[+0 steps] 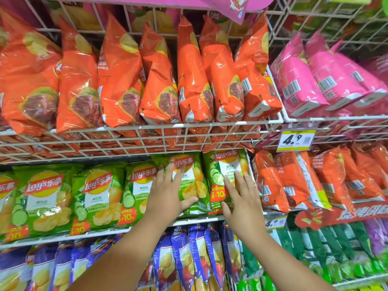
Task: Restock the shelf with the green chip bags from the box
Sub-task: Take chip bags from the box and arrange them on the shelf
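Head view: a green chip bag (190, 181) at six o'clock of the shelf (134, 228) was pressed home by the flat-fingered left hand (168, 196), the right hand (241, 198) laid open on its three-o'clock neighbour (227, 175); the box, apparently out of frame, was to be reached next.

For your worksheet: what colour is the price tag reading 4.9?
Yellow price tag, black digits; head view.

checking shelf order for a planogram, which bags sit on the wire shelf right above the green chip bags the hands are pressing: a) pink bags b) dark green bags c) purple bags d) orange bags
d: the glossy orange chip bags fill the white wire shelf directly above the green cucumber-flavour chip bags that the left hand and right hand press with straight fingers.
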Motion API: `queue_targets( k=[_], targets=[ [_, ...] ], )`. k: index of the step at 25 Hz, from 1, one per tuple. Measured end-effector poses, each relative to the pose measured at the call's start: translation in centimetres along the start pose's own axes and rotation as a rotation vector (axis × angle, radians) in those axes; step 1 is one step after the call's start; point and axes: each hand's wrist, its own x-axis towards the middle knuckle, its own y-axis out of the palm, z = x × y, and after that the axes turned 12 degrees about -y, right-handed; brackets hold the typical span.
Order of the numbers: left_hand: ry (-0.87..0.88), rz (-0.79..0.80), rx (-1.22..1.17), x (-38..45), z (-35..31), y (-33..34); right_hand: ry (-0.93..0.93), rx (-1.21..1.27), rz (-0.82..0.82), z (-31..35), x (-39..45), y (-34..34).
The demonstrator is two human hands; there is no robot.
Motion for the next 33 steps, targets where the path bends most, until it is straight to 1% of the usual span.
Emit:
queue_targets(
  k=[1, 3, 4, 5, 7, 9, 12, 16, 17, 20, 22, 25, 30, 33],
  targets=[
    [-0.040, -0.011, 0.011, -0.1, -0.2, -0.1, 0.009, 0.008, 0.002, 0.0, -0.1, -0.1],
    [-0.186, -0.041, 0.052, -0.8, -0.9, -0.6, 0.025, 0.043, -0.017, 0.2, -0.5, -0.5],
    [-0.252, -0.031, 0.023, -1.2, -1.2, -0.6, 0.012, 0.066, -0.038, 0.4, -0.8, -0.7],
    [-0.277, -0.002, -0.038, -1.6, -1.5, -0.3, -0.024, 0.090, -0.061, 0.8, -1.1, -0.8],
    [-0.227, 0.050, -0.185, -2.1, -1.6, 0.5, -0.131, 0.137, -0.069, 2.0, -1.7, -0.8],
    [-0.192, 0.060, -0.265, -1.5, -1.3, 0.8, -0.232, 0.126, -0.035, 3.4, -1.5, -0.5],
    [-0.209, 0.057, -0.281, 0.4, -1.2, 0.5, -0.340, -0.029, 0.018, 5.0, 0.9, 0.1],
    [-0.141, 0.106, -0.252, 1.7, -0.7, 0.3, -0.310, -0.152, 0.066, 4.8, 3.5, 1.0],
    [-0.103, 0.083, -0.229, 1.4, -0.2, 0.1, -0.299, -0.174, 0.077, 4.6, 3.6, 1.3],
    [0.093, -0.099, -0.083, 0.1, 1.6, 0.1, -0.285, -0.223, 0.095, 4.6, 3.3, 1.5],
    [0.153, -0.095, -0.003, 0.0, 2.4, 0.7, -0.284, -0.224, 0.073, 5.0, 3.5, 1.3],
    [0.153, -0.041, 0.038, 0.4, 3.7, 2.0, -0.300, -0.192, 0.019, 5.1, 3.8, 0.8],
    [0.096, -0.009, 0.063, 1.0, 3.6, 3.2, -0.282, -0.181, 0.066, 4.4, 4.7, 0.6],
    [0.096, -0.010, 0.083, 1.9, 3.1, 3.2, -0.265, -0.200, 0.071, 4.8, 5.3, 0.5]
  ],
)
